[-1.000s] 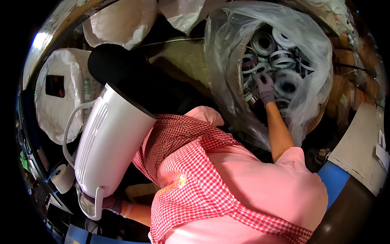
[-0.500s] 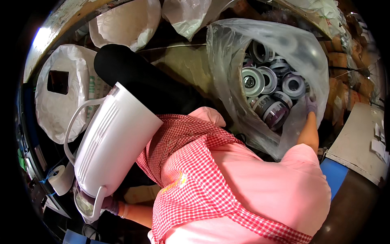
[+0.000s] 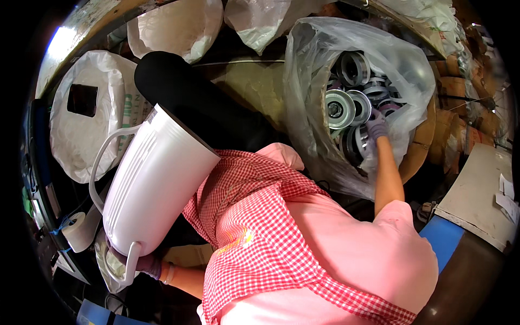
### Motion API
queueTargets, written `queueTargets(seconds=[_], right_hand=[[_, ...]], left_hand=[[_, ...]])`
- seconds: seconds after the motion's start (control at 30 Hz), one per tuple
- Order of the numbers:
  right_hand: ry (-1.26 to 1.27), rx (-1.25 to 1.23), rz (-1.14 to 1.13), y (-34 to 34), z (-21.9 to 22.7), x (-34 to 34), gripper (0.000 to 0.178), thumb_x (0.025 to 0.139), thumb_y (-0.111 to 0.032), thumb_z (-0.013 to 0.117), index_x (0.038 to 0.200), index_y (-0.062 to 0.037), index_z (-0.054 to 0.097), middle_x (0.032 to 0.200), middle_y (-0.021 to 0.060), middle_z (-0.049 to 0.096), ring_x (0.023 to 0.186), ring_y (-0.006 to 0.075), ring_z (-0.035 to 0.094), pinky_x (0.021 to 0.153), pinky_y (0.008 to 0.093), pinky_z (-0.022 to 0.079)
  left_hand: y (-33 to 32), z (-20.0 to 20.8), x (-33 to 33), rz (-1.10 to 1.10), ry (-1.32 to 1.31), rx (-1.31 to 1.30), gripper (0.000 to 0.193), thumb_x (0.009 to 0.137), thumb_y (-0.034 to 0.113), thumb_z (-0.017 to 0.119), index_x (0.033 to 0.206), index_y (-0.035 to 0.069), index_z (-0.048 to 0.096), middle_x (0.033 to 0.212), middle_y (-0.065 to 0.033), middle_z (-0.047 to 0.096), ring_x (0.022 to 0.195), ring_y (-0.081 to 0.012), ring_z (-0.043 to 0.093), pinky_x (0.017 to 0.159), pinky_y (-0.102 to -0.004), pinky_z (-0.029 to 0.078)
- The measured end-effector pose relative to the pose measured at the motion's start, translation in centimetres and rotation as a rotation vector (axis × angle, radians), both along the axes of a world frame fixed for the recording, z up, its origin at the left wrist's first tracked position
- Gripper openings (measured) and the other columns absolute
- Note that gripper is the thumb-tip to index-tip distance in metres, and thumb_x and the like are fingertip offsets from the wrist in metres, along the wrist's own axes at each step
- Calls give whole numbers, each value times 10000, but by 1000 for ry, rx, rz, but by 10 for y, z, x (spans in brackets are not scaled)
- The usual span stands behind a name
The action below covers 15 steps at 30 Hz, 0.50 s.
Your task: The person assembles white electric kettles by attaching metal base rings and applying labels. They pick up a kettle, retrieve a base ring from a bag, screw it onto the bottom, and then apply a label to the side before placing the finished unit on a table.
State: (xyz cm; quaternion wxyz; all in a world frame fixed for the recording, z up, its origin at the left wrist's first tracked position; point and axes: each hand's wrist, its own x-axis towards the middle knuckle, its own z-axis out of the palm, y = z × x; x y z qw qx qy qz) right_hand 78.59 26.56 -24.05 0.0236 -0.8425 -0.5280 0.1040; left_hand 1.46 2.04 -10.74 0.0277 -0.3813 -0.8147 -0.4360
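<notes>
A tall white plastic jug body (image 3: 157, 181) with a side handle and a small bail at its lower end leans across my lap. My gloved left hand (image 3: 142, 262) is closed round its lower end, partly hidden behind it. On the right, my gloved right hand (image 3: 377, 128) reaches inside a clear plastic bag (image 3: 303, 103) lining a carton. Its fingers are down among round grey-and-purple ring parts, beside a pale round lid-like part (image 3: 339, 109). How far those fingers are closed is hidden.
A white sack (image 3: 65, 135) with a dark phone-like slab (image 3: 83, 100) on it stands at the left. A white roll (image 3: 81, 232) lies below it. More white bags (image 3: 179, 27) line the back. A pale cabinet (image 3: 476, 189) stands at the right.
My right hand has moved from the bag's right side leftward and in among the ring parts. The bag's near side has shifted, showing the carton edge. My left hand keeps the jug body nearly still.
</notes>
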Motion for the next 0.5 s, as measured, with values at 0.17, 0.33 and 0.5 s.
queueTargets(seconds=[0.17, 0.33, 0.5], right_hand=[[552, 28, -42, 30, 82, 42, 323, 823, -103, 654, 1138, -54, 703, 949, 83, 697, 890, 218, 659, 816, 325, 530], [1036, 346, -388, 26, 93, 40, 536, 896, -105, 647, 1410, -71, 500, 1225, 97, 595, 1087, 184, 575, 934, 298, 480], [89, -726, 258, 14, 7, 163, 517, 844, -371, 663, 1320, -176, 600, 1326, 127, 604, 1227, 267, 561, 1035, 397, 453]], left_hand=[[-1, 2, 10, 76, 116, -29, 458, 1000, 221, 528, 1357, -65, 501, 1306, -200, 601, 1144, -303, 612, 997, -440, 491], [8, -7, -4, 155, 106, 27, 552, 906, 181, 667, 1369, -39, 463, 1326, -186, 577, 1175, -312, 587, 1025, -433, 465], [-10, -16, -38, 133, 398, -124, 519, 944, 191, 625, 1379, -32, 450, 1351, -183, 551, 1212, -308, 562, 1048, -417, 452]])
